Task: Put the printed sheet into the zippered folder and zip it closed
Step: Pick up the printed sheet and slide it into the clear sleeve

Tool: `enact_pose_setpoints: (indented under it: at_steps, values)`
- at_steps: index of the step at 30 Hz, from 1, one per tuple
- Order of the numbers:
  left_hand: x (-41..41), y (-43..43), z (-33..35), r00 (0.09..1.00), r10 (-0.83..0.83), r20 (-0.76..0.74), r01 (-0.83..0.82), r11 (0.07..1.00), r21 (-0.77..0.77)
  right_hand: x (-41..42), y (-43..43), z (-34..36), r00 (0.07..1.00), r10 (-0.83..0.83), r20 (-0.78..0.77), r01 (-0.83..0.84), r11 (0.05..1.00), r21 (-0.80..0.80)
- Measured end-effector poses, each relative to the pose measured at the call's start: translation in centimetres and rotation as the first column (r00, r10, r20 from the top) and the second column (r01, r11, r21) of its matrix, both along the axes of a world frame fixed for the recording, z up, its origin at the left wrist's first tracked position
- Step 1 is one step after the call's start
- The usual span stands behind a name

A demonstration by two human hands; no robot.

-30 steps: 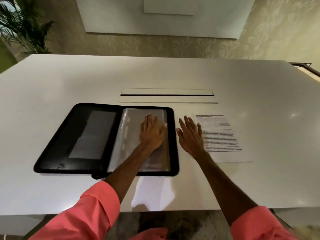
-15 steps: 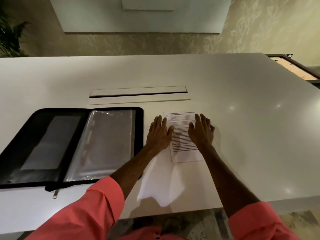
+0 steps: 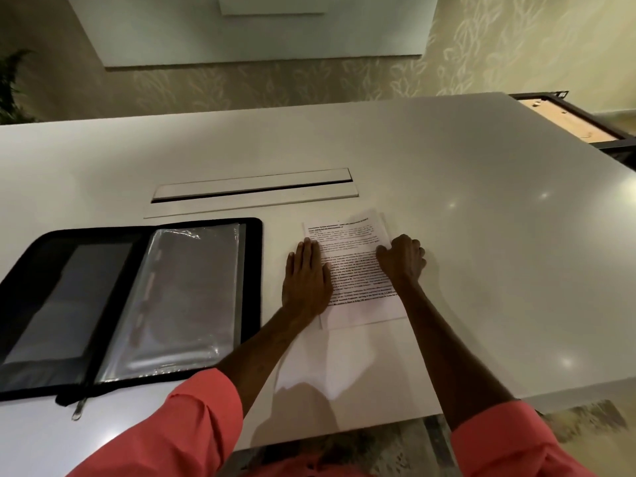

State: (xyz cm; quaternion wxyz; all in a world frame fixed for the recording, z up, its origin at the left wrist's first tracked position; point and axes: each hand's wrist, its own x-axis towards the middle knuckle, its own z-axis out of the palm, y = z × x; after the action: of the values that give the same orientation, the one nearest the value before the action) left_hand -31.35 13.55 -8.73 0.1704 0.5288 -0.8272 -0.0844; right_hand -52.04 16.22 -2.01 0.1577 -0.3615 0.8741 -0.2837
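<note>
Table [image 3: 464, 187]: white and wide; much free surface lies to the right of the sheet and behind it, up to the far edge.
Near edge: it runs under both forearms; a free strip of table lies between it and the sheet.
Slot [image 3: 253, 190]: a long narrow opening in the table, just behind the folder and the sheet.
Sheet [image 3: 358, 270]: flat on the table, right of the folder and apart from it; its long axis runs away from the person, slightly tilted, with the text lines across it.
Folder [image 3: 130, 304]: black, lying open on the left; clear sleeves cover its right half, and its left edge is cut off by the frame.
Zipper pull [image 3: 80, 407]: at the folder's near edge, lying on the table.
Left hand [image 3: 306, 277]: flat and spread, pressing on the sheet's left edge.
Right hand [image 3: 402, 259]: fingers curled down on the sheet's right edge; I cannot tell if they pinch the paper.
Hidden: the hands cover both side edges of the sheet; the text is too blurred to read.
</note>
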Motion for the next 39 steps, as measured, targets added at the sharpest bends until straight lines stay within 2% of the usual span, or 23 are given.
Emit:
enact_pose_setpoints:
  at_steps: [5,7,8,9,11,14,15,16,19,24,27,29,31,35,39]
  values:
    - [0.0,0.0,0.1,0.999,-0.006,-0.045,0.007,1.000,0.027,1.0,-0.2,0.6,0.999,0.022,0.045,-0.019,0.997,-0.073]
    - [-0.1,0.0,0.4,0.989,0.016,-0.146,-0.003,0.996,0.086,1.5,0.0,1.1,0.995,0.015,0.100,-0.001,0.991,-0.137]
    - [-0.1,-0.1,1.1,0.967,0.043,-0.251,-0.008,0.990,0.140,1.7,0.0,1.4,0.991,0.009,0.133,0.013,0.986,-0.168]
    - [-0.1,-0.4,1.6,0.920,0.091,-0.381,-0.011,0.978,0.207,1.9,0.1,1.8,0.986,0.004,0.164,0.029,0.980,-0.198]
    - [-0.1,-1.5,3.4,0.749,0.256,-0.611,0.012,0.917,0.399,2.1,0.2,2.7,0.979,0.011,0.203,0.047,0.959,-0.278]
    - [-0.6,-3.2,6.7,0.438,0.503,-0.745,0.175,0.765,0.620,2.3,0.4,3.8,0.967,0.113,0.228,0.003,0.891,-0.453]
    - [-0.7,-3.6,7.7,0.380,0.528,-0.759,0.228,0.742,0.630,2.3,0.4,4.1,0.962,0.144,0.231,-0.010,0.866,-0.499]
    - [-0.7,-4.1,8.6,0.345,0.510,-0.788,0.250,0.759,0.601,2.3,0.3,4.4,0.957,0.164,0.238,-0.011,0.843,-0.537]
    - [-0.3,-5.1,10.4,0.272,0.389,-0.880,0.226,0.863,0.451,2.4,0.2,5.8,0.934,0.211,0.290,0.021,0.774,-0.633]
    - [-0.3,-4.3,13.9,0.274,0.126,-0.953,0.181,0.967,0.179,3.0,0.3,8.2,0.901,0.328,0.284,0.022,0.619,-0.785]
    - [0.0,-3.4,15.2,0.235,-0.037,-0.971,0.179,0.984,0.005,3.8,0.3,9.2,0.884,0.366,0.290,0.073,0.504,-0.860]
    - [0.2,-2.7,15.1,0.207,-0.066,-0.976,0.178,0.984,-0.029,4.1,0.1,9.0,0.874,0.389,0.290,0.084,0.467,-0.880]
    - [0.4,-1.8,14.1,0.203,-0.046,-0.978,0.174,0.985,-0.010,4.6,0.1,7.8,0.864,0.407,0.297,0.083,0.467,-0.880]
    - [0.3,-0.4,11.7,0.289,0.023,-0.957,0.173,0.982,0.075,5.4,0.6,4.6,0.854,0.357,0.378,0.130,0.558,-0.820]
    - [0.2,-0.6,11.6,0.335,0.043,-0.941,0.178,0.978,0.107,5.3,0.2,4.3,0.866,0.296,0.403,0.153,0.610,-0.778]
